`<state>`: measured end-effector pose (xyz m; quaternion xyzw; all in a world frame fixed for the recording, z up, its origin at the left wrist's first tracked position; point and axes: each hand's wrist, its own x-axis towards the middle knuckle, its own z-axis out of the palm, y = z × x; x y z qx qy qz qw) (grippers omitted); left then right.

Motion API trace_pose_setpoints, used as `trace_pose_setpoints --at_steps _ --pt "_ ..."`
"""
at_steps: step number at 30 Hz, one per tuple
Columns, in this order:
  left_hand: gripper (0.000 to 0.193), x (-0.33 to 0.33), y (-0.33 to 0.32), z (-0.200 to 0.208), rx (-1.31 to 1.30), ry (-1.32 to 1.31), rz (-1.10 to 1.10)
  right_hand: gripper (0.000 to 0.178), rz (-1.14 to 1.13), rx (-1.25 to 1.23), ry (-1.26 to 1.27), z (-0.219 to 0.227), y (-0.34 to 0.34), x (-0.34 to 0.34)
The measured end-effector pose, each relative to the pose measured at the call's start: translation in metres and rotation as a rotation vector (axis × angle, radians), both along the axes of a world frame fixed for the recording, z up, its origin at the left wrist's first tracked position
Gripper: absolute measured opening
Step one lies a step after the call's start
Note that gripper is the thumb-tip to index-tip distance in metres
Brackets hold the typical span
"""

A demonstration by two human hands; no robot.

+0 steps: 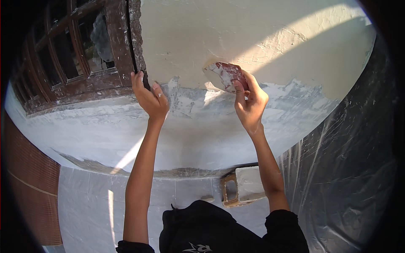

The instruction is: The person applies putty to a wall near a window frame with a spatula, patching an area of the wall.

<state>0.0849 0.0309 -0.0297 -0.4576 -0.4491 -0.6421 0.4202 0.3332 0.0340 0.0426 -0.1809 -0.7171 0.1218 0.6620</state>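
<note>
Head view: the right hand (253, 101) is pinching a smeared red scraper (230, 76) at the wall (190, 42); the left hand (151, 102), fingers parted, is resting by the window frame (119, 78); a pale logo (197, 248) is marking the black shirt (198, 223).

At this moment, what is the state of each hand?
Left hand: open, at the window frame.
Right hand: closed, holding a red, plaster-smeared scraper.
</note>
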Motion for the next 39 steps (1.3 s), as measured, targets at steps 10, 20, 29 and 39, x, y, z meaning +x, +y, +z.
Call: trace_pose_setpoints --at_steps 10,20,29,39 --pt "0.047 -0.001 0.000 -0.003 -0.034 0.012 0.011 0.024 0.026 -0.030 0.099 -0.014 0.001 -0.005" --pt "0.045 0.001 0.002 -0.002 -0.010 -0.005 -0.003 0.024 -0.005 -0.006 0.030 -0.009 0.002 -0.008" --pt "0.046 0.000 0.001 0.001 -0.027 0.018 -0.011 0.026 -0.033 0.015 -0.050 -0.004 0.002 -0.002" --pt "0.048 -0.002 -0.004 0.022 -0.032 -0.051 -0.154 0.029 -0.030 -0.032 -0.061 0.001 0.003 0.000"
